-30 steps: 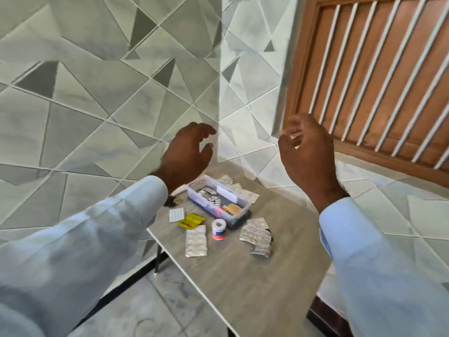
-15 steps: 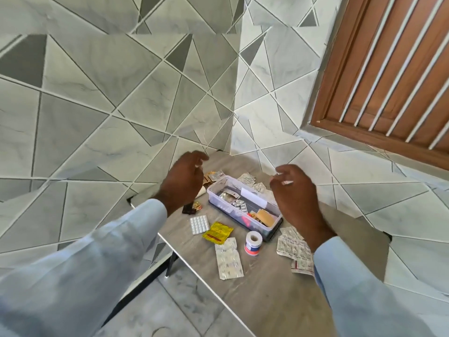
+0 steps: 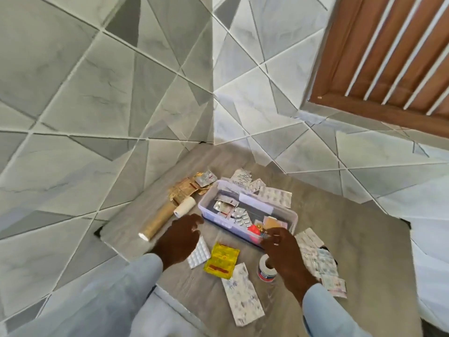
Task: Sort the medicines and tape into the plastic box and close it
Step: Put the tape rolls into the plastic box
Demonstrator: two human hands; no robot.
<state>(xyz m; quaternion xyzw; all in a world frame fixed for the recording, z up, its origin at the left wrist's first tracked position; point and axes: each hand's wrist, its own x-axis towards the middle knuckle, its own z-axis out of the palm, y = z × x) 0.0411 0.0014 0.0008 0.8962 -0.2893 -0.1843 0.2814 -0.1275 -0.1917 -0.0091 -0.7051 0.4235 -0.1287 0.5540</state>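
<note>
A clear plastic box without a lid stands on the small wooden table, holding several blister strips and packets. Loose around it lie a white tablet strip, a yellow sachet, a long white strip, a white tape roll with a red-blue label, a pile of strips at the right and more strips behind the box. My left hand hovers left of the box, fingers curled and empty. My right hand hovers over the box's near corner, holding nothing that I can make out.
A white bandage roll, a long gold tube and crumpled gold foil packs lie at the table's left. Tiled walls close in behind and to the left. A wooden slatted shutter is at the upper right.
Both hands have dropped from chest height down to the table, and my view has tilted down. The left hand now sits beside the box, the right at its near corner.
</note>
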